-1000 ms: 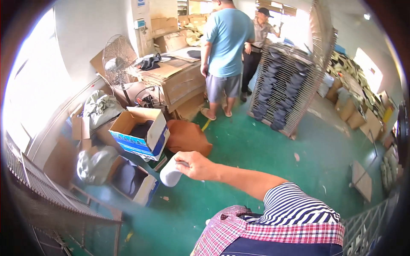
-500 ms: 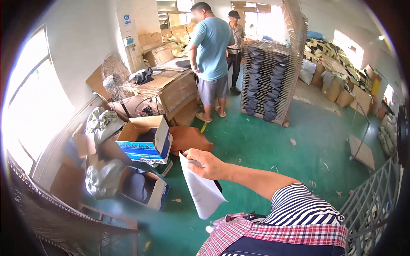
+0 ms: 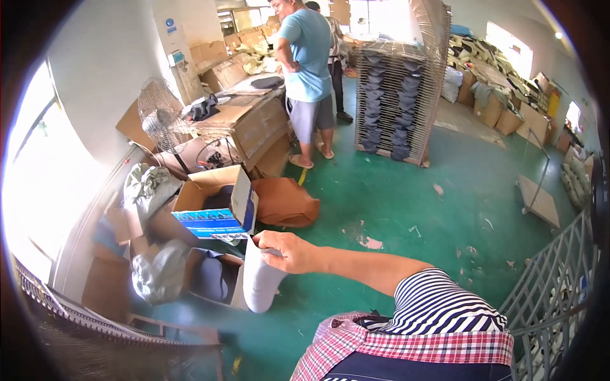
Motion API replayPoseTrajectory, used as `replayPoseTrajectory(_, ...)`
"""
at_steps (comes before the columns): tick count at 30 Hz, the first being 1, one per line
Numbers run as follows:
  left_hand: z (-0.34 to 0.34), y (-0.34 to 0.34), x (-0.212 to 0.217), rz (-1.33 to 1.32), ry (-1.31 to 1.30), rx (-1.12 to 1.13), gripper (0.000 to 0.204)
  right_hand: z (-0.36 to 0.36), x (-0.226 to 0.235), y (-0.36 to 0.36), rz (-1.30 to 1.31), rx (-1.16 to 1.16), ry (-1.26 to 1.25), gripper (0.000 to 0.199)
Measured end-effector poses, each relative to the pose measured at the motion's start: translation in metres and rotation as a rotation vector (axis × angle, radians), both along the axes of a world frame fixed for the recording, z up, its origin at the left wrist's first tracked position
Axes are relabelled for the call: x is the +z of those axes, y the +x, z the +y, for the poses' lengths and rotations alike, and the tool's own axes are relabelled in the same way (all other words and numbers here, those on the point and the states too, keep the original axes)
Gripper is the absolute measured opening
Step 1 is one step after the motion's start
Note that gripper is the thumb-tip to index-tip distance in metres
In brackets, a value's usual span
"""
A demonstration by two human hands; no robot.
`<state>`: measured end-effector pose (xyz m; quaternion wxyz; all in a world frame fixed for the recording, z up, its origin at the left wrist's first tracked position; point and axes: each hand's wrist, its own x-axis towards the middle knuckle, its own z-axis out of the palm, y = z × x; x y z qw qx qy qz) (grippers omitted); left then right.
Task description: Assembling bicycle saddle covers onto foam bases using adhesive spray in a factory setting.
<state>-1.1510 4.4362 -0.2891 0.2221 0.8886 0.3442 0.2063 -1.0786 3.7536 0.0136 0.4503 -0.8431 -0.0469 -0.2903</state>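
Note:
My right hand (image 3: 287, 251) reaches leftward across the view, in a striped sleeve under a plaid garment. Its fingers are pinched on the top edge of a white sheet (image 3: 262, 286), which hangs down and curls inward. I cannot tell whether the sheet is paper or a thin lining material. Behind the sheet stands a lower open carton with dark blue pieces (image 3: 213, 279) inside. Just above it is an open blue-and-white carton (image 3: 206, 222) with dark contents. A brown-orange bundle (image 3: 286, 202) lies beside the cartons. My left hand is out of view.
A person in a light blue shirt (image 3: 307, 57) stands by a cardboard-covered table (image 3: 244, 130); another person is partly hidden behind. A tall wire rack (image 3: 391, 101) holds dark pieces. A fan (image 3: 159, 120), a flat trolley (image 3: 539, 200) and a grey metal frame (image 3: 553, 279) surround the green floor (image 3: 381, 209).
My right hand has moved left and slightly down in the view, bringing the white sheet in front of the lower carton. The sheet has curled more. The farther person has moved further behind the nearer one.

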Motion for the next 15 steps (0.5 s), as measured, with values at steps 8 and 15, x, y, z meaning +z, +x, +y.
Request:
replayPoseTrajectory(8,-0.075,0.042,0.053,0.077,-0.159,-0.078,0.036,0.007,0.004,-0.034,0.061,-0.161,0.007,0.013)
replayPoseTrajectory(15,0.029,0.076,-0.053,-0.143,0.093,-0.078,0.033,0.025,0.006,-0.03,0.013,-0.129,0.013,0.023)
